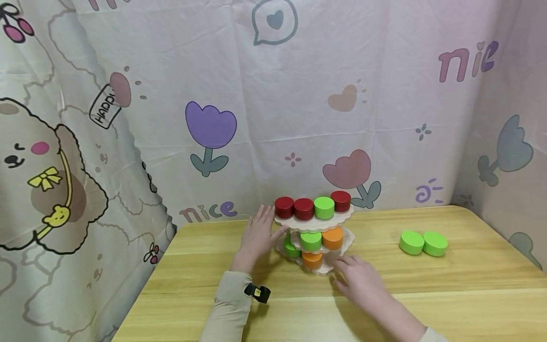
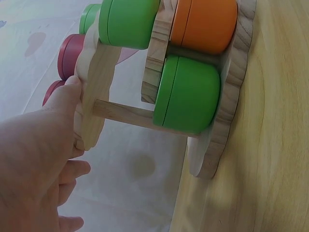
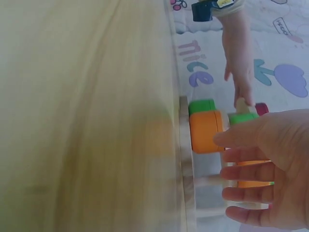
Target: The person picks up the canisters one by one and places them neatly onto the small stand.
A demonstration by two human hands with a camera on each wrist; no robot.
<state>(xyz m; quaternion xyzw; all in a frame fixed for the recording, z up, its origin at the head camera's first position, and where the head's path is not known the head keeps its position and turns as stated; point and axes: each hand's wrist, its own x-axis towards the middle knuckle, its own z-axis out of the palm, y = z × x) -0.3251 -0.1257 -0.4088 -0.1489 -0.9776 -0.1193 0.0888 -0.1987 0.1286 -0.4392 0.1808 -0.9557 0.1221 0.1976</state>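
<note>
A three-tier wooden stand (image 1: 314, 224) with scalloped edges stands upright on the table. Its top tier bears three red round pieces (image 1: 304, 209) and a green one (image 1: 324, 208). On the middle tier sit a green piece (image 1: 311, 241) and an orange piece (image 1: 332, 238); the bottom tier has another green piece (image 2: 188, 95) and an orange piece (image 3: 206, 131). My left hand (image 1: 257, 236) holds the top tier's left edge between thumb and fingers. Beside the lower tiers at right, my right hand (image 1: 361, 281) has loosely extended fingers (image 3: 248, 194) and grips nothing.
Two green round pieces (image 1: 411, 242) lie side by side on the wooden table (image 1: 478, 289), right of the stand. A printed curtain (image 1: 273, 118) hangs behind the table and along both sides. A black band device (image 1: 258, 292) is on the left wrist.
</note>
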